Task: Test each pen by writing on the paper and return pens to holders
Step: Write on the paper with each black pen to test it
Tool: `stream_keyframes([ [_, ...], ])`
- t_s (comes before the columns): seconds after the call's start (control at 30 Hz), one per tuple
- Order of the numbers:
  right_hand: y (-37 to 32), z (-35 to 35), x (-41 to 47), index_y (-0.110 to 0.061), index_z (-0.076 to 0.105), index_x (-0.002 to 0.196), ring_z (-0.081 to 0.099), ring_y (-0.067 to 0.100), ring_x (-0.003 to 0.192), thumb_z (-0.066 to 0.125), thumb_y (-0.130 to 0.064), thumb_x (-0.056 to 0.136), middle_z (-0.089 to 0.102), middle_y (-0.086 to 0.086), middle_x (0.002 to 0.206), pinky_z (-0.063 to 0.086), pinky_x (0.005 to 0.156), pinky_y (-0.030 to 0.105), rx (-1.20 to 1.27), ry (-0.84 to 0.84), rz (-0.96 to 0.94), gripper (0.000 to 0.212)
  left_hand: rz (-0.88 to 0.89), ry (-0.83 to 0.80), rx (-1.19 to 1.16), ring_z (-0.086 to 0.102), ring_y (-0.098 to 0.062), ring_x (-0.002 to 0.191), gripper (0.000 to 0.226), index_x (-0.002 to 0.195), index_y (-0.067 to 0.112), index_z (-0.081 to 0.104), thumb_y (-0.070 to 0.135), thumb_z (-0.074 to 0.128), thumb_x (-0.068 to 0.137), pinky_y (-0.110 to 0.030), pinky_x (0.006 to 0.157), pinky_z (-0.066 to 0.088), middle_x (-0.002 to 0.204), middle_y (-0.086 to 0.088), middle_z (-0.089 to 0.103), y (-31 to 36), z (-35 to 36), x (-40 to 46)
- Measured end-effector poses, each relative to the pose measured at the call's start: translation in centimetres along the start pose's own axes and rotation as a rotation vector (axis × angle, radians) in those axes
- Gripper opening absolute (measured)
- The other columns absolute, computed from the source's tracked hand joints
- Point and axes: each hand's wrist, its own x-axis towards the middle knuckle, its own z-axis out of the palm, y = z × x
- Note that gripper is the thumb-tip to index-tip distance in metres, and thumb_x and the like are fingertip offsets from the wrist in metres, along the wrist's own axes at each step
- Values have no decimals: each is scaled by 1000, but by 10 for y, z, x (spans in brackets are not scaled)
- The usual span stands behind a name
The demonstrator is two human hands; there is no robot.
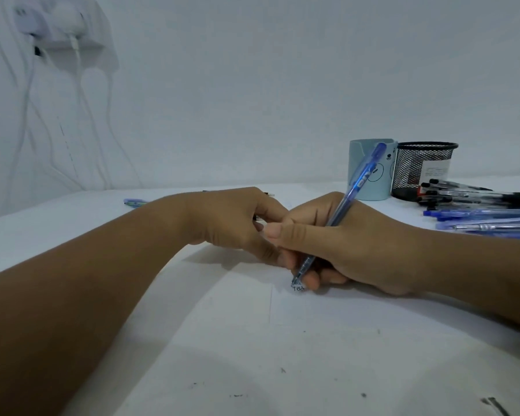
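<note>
Paper (327,340) lies flat on table (57,223). Right hand (351,244) pinches blue pen (339,211), tip down on faint marks, barrel slanting up-right toward two holders (370,172). Left hand (231,217) rests beside, fingers curled, possibly holding something dark.

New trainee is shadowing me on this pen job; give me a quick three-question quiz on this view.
1. True or false: the blue pen has its tip on the paper.
2. Which hand grips it? A left B right
3. Fill in: the loose pens lie beside the black ____ holder.

Key: 1 true. 2 B, the right hand; the left hand touches it. 3 mesh.
</note>
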Motion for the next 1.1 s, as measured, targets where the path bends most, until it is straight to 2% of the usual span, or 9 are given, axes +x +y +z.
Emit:
stream_keyframes([
  [0.1,1,0,-2,2,46,58,48,9,38,70,-19,89,54,-7,46,38,41,17,-29,17,-41,44,8,-11,28,61,-5,113,27,83,50,72,38,78,60,-35,107,47,110,17,68,1,0,0],
  [0.17,3,-1,-1,4,40,56,49,10,40,73,-9,88,54,-6,46,42,46,16,-94,23,-47,47,9,-21,32,59,-7,119,34,89,49,74,40,71,57,-41,113,43,116,14,67,-1,0,0],
  [0.23,4,-1,1,1,40,54,48,10,40,71,-4,88,52,2,46,43,48,16,-153,31,-36,46,3,-22,42,59,-9,117,30,85,49,74,42,70,56,-43,112,43,112,16,66,-1,0,0],
  [0.33,3,-1,0,0,41,54,49,8,42,67,1,89,52,-9,46,44,50,15,-187,-3,-18,44,7,-24,62,60,-9,113,24,79,47,73,47,72,56,-43,111,44,103,21,64,-3,0,1],
  [0.43,4,-2,0,0,42,54,51,2,45,66,4,89,53,-11,46,45,52,16,-214,-22,-20,43,8,-21,65,61,-8,111,22,76,47,72,49,74,54,-42,110,45,98,24,64,-3,1,1],
  [0.6,2,-1,-2,1,43,55,60,-9,55,62,10,90,55,-19,47,40,53,9,-252,-47,-43,41,-1,-15,59,60,-8,115,30,83,47,73,50,75,53,-43,110,45,105,22,65,-4,0,2],
  [0.8,4,-1,-2,3,43,53,59,-5,53,65,7,89,52,-5,45,43,54,11,-225,-40,-50,42,-3,-23,65,61,-7,114,28,81,47,72,52,75,54,-42,110,45,101,25,65,-4,-1,1],
  [0.9,6,-1,-2,10,43,56,60,-6,54,64,7,90,54,-11,47,44,55,14,-220,-41,-57,40,-6,-28,64,60,-4,113,27,81,48,72,51,74,54,-40,110,46,104,24,64,-3,-1,0],
  [1.1,2,-1,-2,5,41,55,58,-9,53,60,13,89,57,-24,50,39,51,8,-294,-59,-80,40,-4,-23,67,61,-5,113,29,81,47,72,53,76,53,-40,111,45,102,25,65,-5,-1,2],
])
